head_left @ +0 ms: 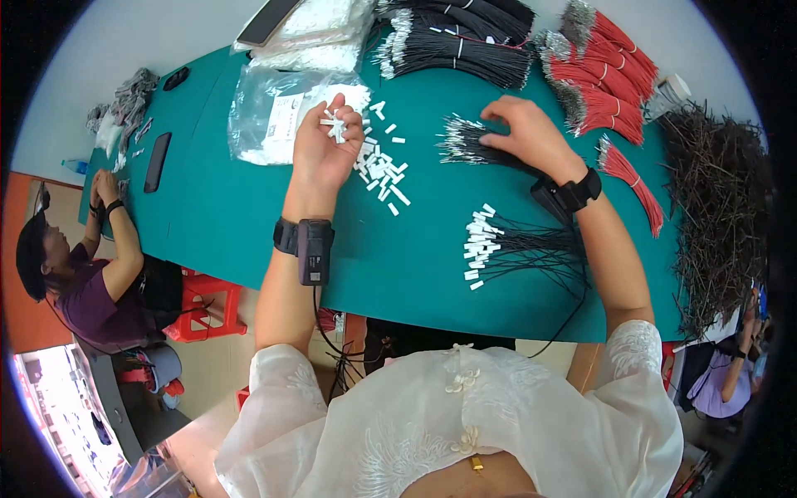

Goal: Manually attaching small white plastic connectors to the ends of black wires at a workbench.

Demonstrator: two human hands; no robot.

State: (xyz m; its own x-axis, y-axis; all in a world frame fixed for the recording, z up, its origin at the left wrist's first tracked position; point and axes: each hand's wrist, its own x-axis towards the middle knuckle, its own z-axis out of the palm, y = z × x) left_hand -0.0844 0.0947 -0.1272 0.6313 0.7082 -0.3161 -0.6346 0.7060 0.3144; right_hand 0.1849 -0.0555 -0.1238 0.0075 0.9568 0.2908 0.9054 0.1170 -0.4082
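My left hand (330,151) is palm up with fingers curled around several small white plastic connector housings (334,126). Loose housings (382,170) of the same kind lie scattered just to its right. Over a bundle of black wires (465,141) with silvery ends hovers my right hand (523,129); its thumb is at the wires, and a gap shows between thumb and fingers. Nearer to me, black wires with white housings on their ends (481,245) lie in a fanned group below the right wrist.
A clear plastic bag (257,116) of white housings lies behind my left hand. Black wire bundles (465,54) and red ones (602,75) are at the back; a dark wire heap (722,216) covers the right edge. A phone (158,162) and a seated person (91,274) are at left.
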